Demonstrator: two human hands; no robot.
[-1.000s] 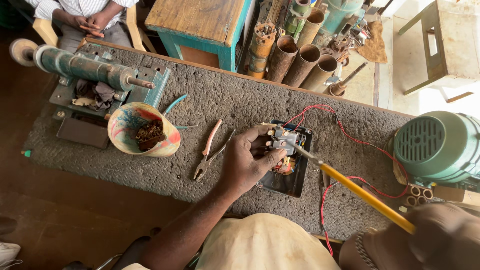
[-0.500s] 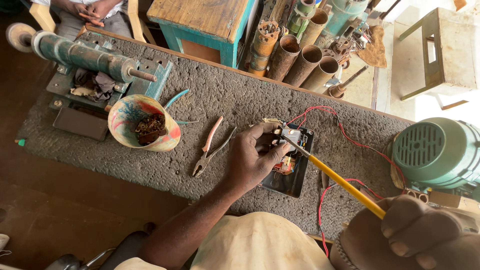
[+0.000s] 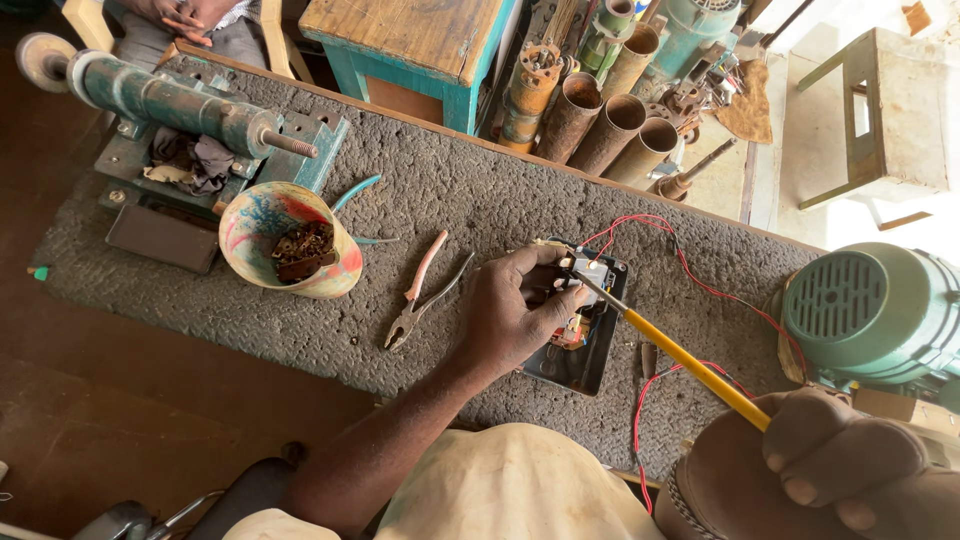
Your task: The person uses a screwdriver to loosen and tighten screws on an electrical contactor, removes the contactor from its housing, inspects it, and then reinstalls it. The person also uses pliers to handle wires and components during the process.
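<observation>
A: Two hands at work here. The fingers (image 3: 545, 290) of the left hand (image 3: 515, 320) are curled shut around a small electrical part (image 3: 580, 272), pinching it over the black box (image 3: 585, 340).

B: And the other one?

A: The right hand (image 3: 830, 470) is closed in a fist round the yellow handle of a screwdriver (image 3: 690, 365). Its metal tip reaches the small part just above the black box, touching it by the left fingertips.

B: What lies around that box?

A: Thin red wires (image 3: 690, 275) run from it to the right, toward a green motor (image 3: 880, 315) that sits well right of the box at the table edge. More red wire loops down below the box, on the right side.

B: On the left of it?

A: Pliers (image 3: 425, 295) with pinkish handles lie just left of the box, on the rough grey mat that covers the table (image 3: 450, 200). Further left stands a paint-stained cup (image 3: 280, 245) with brown bits of scrap in it, and beyond that a green spindle tool (image 3: 180, 105).

B: And above the box?

A: Rusty metal tubes (image 3: 620, 125) lean by a blue wooden stool (image 3: 420, 45). Another person's hands (image 3: 185, 12) show at the top left corner.
</observation>
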